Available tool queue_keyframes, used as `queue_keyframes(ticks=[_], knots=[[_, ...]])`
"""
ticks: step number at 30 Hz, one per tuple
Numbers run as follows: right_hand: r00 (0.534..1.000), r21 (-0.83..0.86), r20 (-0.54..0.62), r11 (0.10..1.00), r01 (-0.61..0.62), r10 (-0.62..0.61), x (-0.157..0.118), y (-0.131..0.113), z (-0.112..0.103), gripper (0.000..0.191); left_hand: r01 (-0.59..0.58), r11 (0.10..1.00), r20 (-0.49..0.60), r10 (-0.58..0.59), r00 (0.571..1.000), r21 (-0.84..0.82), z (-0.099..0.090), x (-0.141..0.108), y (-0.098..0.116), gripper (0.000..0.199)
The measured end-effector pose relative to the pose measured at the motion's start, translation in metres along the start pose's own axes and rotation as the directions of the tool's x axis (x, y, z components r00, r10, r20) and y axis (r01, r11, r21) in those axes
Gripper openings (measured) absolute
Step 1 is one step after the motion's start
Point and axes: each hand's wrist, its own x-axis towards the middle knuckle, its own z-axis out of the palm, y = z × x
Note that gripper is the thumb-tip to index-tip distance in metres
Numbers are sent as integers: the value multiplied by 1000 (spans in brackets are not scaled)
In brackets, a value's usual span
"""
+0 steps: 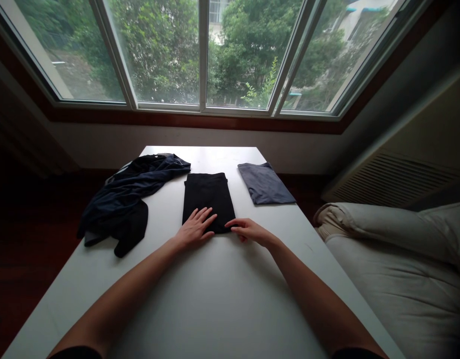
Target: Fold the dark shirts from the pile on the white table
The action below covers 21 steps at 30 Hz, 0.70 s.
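Note:
A black garment (207, 194), folded into a flat rectangle, lies on the white table (215, 299) in front of me. My left hand (196, 227) rests flat on its near left part with the fingers spread. At the garment's near right corner is my right hand (248, 230), its index finger stretched out over the edge and the other fingers curled. Whether those fingers pinch any cloth is too small to tell. To the right lies a folded grey-blue garment (266, 183). Dark clothes (128, 194) are heaped loosely at the left.
The loose clothes reach over the table's left edge. A pale padded seat (401, 279) stands along the right side, near a slatted panel (394, 177). Beyond the table is a wall (215, 137) below a wide window (166, 55).

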Motion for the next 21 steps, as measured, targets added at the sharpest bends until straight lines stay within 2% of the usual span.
queue_keyframes(ticks=[3,5,6,7,8,9,10,11,13,15,16,21], knots=[[998,-68,-65,998,13,-18,1,9,-3,47,-5,1000,30,5,1000,3,-2,-8,-1,74],[981,-189,-182,981,38,-73,2,14,-2,38,13,1000,15,-13,1000,6,-3,-15,-2,71],[948,-278,-289,959,48,-132,3,16,0,34,28,1000,-6,-28,1000,9,-4,-18,-2,69],[892,-380,-396,923,55,-217,3,17,4,31,42,999,-31,-42,999,13,-5,-20,-2,68],[826,-487,-464,871,65,-321,3,18,9,30,53,998,-55,-52,997,17,-5,-23,-1,66],[770,-590,-474,803,84,-428,4,19,15,27,59,998,-75,-57,996,20,-6,-24,-1,65],[740,-680,-426,723,117,-521,4,19,22,25,58,998,-85,-55,995,23,-7,-25,1,65],[735,-752,-338,638,164,-587,6,19,29,23,53,998,-89,-51,995,25,-7,-26,2,65],[751,-834,-162,496,242,-640,9,20,41,36,50,998,-89,-48,995,24,-8,-26,4,68],[761,-871,-103,428,242,-640,15,22,49,50,63,998,-101,-61,993,18,-9,-26,4,73],[765,-884,-99,409,227,-637,18,22,51,50,69,998,-109,-67,992,14,-9,-26,3,75],[787,-940,-40,291,179,-615,29,23,46,32,38,999,-136,-35,990,14,-11,-27,-5,72]])
